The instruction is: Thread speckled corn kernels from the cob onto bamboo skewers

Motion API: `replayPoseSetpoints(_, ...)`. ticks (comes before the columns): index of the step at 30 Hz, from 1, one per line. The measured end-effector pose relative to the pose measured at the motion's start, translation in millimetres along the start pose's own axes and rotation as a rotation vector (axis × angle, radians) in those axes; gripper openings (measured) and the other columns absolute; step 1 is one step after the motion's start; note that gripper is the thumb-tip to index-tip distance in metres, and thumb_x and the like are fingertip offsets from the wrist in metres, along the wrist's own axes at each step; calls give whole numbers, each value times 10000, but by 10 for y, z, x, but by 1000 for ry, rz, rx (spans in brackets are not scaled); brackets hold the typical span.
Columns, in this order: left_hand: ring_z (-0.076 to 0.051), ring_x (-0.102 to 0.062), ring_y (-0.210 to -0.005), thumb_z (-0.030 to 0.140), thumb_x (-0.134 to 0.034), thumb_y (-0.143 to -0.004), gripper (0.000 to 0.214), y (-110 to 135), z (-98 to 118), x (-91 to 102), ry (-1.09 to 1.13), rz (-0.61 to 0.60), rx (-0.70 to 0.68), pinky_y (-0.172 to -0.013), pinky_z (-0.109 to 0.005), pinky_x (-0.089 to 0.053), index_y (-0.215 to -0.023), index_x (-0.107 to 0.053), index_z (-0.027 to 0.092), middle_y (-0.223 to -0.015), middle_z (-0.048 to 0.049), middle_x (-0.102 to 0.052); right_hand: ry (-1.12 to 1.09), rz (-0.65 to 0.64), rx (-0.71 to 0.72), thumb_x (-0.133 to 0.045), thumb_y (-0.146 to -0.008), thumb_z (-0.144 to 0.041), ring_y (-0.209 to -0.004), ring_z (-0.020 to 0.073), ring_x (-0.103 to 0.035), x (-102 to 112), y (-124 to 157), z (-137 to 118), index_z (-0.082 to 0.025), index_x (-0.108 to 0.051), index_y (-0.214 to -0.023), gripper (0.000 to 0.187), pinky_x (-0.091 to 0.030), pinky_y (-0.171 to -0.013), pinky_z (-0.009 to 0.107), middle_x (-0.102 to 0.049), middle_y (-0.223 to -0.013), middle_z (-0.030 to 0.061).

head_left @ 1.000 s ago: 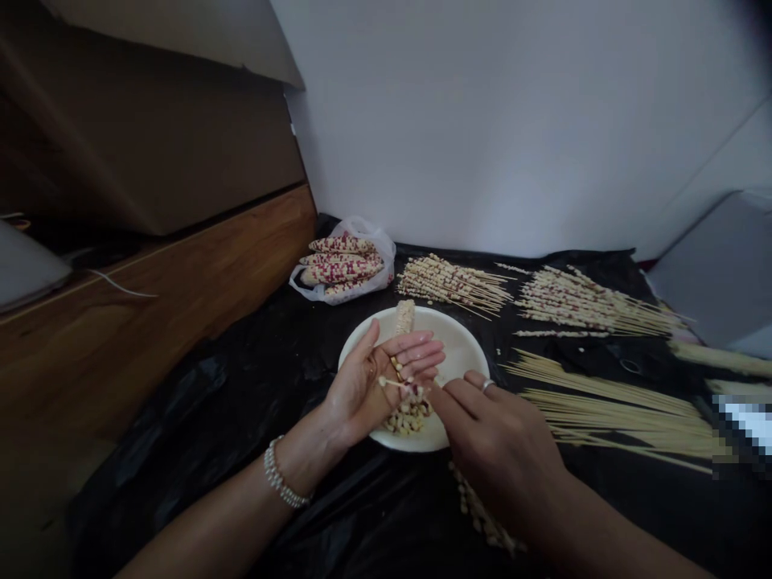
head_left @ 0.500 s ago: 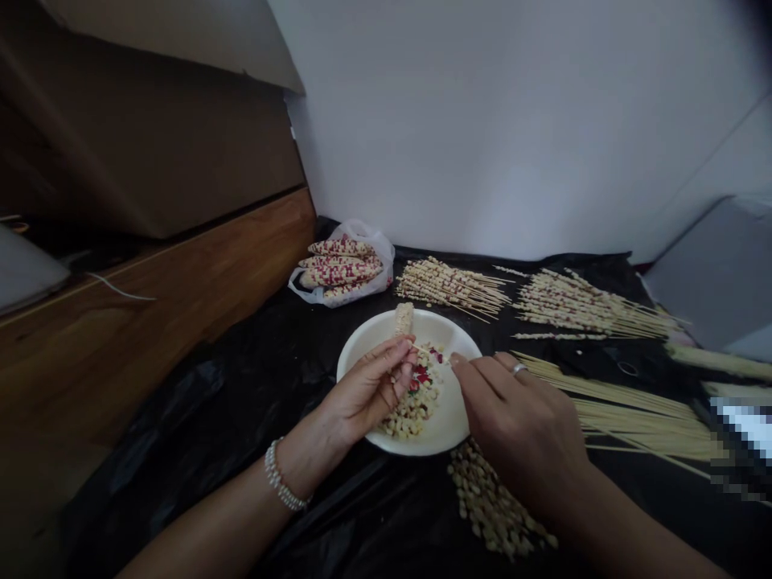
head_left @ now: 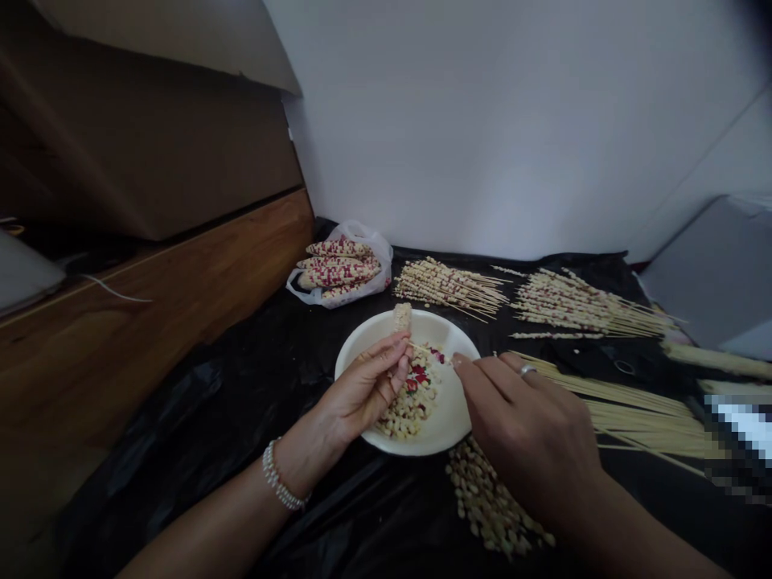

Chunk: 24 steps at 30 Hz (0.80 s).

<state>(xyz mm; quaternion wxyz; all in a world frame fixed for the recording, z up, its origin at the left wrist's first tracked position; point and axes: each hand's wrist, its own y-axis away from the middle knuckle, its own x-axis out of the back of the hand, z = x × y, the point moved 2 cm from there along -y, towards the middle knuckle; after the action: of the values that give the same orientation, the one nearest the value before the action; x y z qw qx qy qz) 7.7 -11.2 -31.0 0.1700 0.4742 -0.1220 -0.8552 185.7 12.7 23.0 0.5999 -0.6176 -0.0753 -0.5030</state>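
Observation:
A white bowl [head_left: 458,418] sits on the black sheet, holding loose pale and red corn kernels [head_left: 410,394] and a stripped cob [head_left: 401,316] at its far rim. My left hand [head_left: 367,386], with a bead bracelet at the wrist, hovers over the bowl with fingers pinched on kernels. My right hand [head_left: 524,418], wearing a ring, pinches a thin wooden skewer [head_left: 431,351] whose tip meets the left fingers above the kernels.
A plastic bag of red-and-white corn cobs [head_left: 341,269] lies behind the bowl. Two piles of threaded skewers [head_left: 449,285] [head_left: 579,305] lie at the back, bare skewers [head_left: 639,410] on the right. Spilled kernels [head_left: 488,503] lie in front. A wooden ledge [head_left: 150,322] runs along the left.
My left hand turned from palm-up and open to pinched over the kernels. My right hand slid right and lowered beside the bowl, uncovering the kernel heap and the spilled kernels.

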Motion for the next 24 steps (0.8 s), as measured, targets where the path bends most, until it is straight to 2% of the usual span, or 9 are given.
replayPoseSetpoints(13, -93, -663, -705, 19, -556, -835, 167, 26, -7, -56, 22, 18, 13, -643, -137, -560, -947, -674, 56, -800, -82, -682, 2, 12, 5, -568, -806, -105, -684, 193, -495, -33, 1, -2, -96, -663, -1010, 225, -356, -608, 320, -578, -705, 36)
replayPoseSetpoints(24, -78, -658, -652, 3, -561, -825, 154, 15, -7, -27, -17, -25, 20, -633, -129, -553, -898, -682, 65, -758, -66, -690, 5, 6, 32, -524, -825, -59, -705, 189, -520, -1, -8, -31, -64, -657, -1027, 242, -374, -601, 311, -597, -716, 58)
